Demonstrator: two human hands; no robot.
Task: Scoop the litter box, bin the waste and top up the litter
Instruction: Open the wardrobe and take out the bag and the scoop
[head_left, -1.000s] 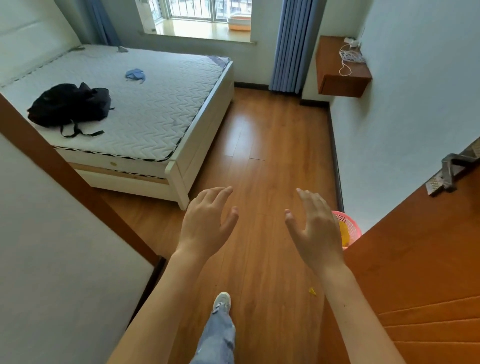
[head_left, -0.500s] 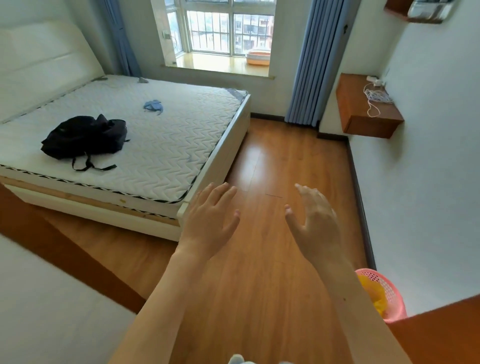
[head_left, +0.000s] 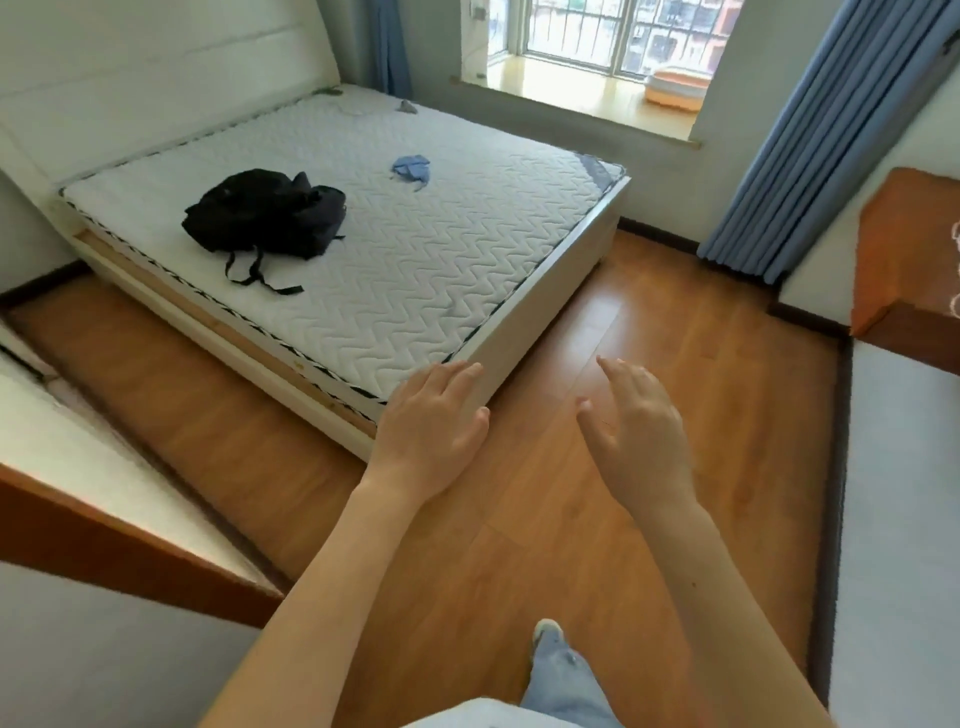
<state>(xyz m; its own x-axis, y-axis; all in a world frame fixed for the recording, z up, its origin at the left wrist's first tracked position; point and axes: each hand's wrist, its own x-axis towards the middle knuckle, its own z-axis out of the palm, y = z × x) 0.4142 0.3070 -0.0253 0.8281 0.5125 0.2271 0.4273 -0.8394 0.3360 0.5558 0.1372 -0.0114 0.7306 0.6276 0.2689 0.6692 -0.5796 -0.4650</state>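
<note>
An orange and white litter box (head_left: 674, 89) sits far off on the window sill, at the top right, partly behind the wall edge. My left hand (head_left: 434, 423) and my right hand (head_left: 636, 426) are held out in front of me above the wooden floor, fingers spread, holding nothing. No scoop, bin or litter bag shows in this view.
A white bed (head_left: 374, 249) with a black backpack (head_left: 267, 218) and a blue cloth (head_left: 411, 169) fills the left. Blue curtains (head_left: 810, 156) hang at the right, beside a wooden wall shelf (head_left: 904, 270). Wooden floor (head_left: 649, 338) runs between bed and right wall.
The view has swung left and moved further into the room. The pink basket at the lower right has dropped out of sight. Both hands stay open in front.
</note>
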